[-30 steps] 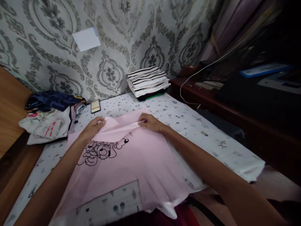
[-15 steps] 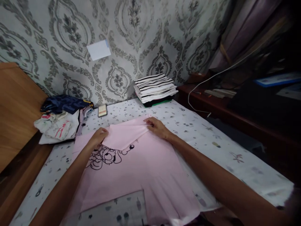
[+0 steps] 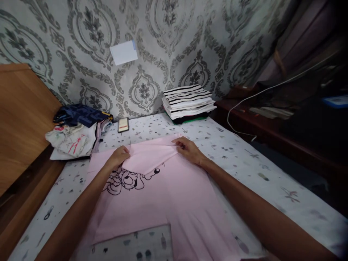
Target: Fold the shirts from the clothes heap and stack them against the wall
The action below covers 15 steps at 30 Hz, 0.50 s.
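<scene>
Pink garment (image 3: 141, 212) lies spread on the patterned sheet (image 3: 274, 181) directly in front of me, its black printed figure (image 3: 129, 181) facing up. A flap of the same pink cloth (image 3: 149, 156) is turned over at the far end and overlaps the upper part of the print. Left hand (image 3: 119, 156): pinching the flap near its left end, thumb and fingers together on the cloth. Right hand (image 3: 190, 150): fingertips gripping the opposite end, where the creases converge. Between the two grips the far edge of the flap runs nearly straight; its near edge slants, dipping to a point above the print. Judgement on technique: equal, light outward tension from both hands should hold the far edge straight, and a pull from one side alone would likely skew the layer beneath. The slack creases on the garment's near right part would be best smoothed flat; thin, soft cloth like this probably takes wrinkles easily. Surroundings: stacked folded clothes (image 3: 189, 105) by the wall, beyond my right hand; a looser clothes pile (image 3: 73, 141) to the left; a phone-like object (image 3: 123, 125) between them.
</scene>
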{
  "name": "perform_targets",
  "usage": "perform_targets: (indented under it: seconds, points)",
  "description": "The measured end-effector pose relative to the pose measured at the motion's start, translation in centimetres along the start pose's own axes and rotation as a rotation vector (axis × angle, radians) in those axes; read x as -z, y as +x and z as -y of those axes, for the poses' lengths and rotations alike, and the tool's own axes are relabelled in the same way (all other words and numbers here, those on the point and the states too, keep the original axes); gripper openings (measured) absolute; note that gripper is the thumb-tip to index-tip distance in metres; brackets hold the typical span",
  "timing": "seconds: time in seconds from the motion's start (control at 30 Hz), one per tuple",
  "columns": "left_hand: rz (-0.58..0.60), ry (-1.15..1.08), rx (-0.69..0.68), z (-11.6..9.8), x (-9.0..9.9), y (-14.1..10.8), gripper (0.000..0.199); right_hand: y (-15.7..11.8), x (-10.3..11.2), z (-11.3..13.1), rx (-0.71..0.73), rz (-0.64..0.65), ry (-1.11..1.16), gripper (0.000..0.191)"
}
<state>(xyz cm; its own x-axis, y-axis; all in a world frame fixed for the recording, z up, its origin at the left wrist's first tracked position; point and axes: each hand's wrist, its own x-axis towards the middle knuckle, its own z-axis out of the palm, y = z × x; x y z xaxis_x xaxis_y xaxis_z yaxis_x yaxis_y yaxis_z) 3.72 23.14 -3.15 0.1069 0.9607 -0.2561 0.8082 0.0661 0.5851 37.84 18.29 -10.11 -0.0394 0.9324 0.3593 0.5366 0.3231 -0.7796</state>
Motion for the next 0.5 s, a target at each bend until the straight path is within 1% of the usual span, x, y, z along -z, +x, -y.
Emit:
perform_targets:
  seconds: [0.07,0.13,0.2,0.23,0.27,0.3,0.33,0.37,0.43,0.5]
  points:
    - [-0.039,0.17,-0.023,-0.2,0.0,-0.2,0.009,0.0,0.0,0.0,0.016,-0.006,-0.024,0.035]
    - [-0.149,0.388,-0.086,-0.4,-0.3,-0.5,0.012,0.0,0.0,0.2,0.04,-0.015,-0.05,0.034]
    - [-0.283,0.545,-0.25,-0.4,-1.1,-0.8,0.021,-0.2,0.0,0.7,0.109,-0.023,-0.107,0.033]
    - [-0.324,0.558,-0.36,-0.4,-1.7,-0.8,0.027,-0.3,0.0,1.1,0.168,-0.025,-0.154,0.032]
    - [-0.335,0.547,-0.47,-0.2,-2.3,-0.8,0.032,-0.5,0.0,1.5,0.24,-0.022,-0.21,0.03]
    - [-0.321,0.533,-0.564,0.0,-3.0,-0.7,0.036,-0.6,-0.1,1.9,0.317,-0.009,-0.27,0.029]
    - [-0.287,0.526,-0.625,0.3,-3.6,-0.5,0.041,-0.7,-0.2,2.3,0.387,0.018,-0.323,0.029]
    - [-0.245,0.529,-0.651,0.6,-4.2,-0.3,0.046,-0.8,-0.3,2.6,0.443,0.057,-0.365,0.028]
    - [-0.167,0.557,-0.639,1.3,-5.1,0.2,0.055,-1.0,-0.6,3.0,0.5,0.145,-0.411,0.028]
    - [-0.123,0.585,-0.602,1.8,-5.7,0.7,0.062,-1.1,-0.8,3.0,0.509,0.196,-0.429,0.028]
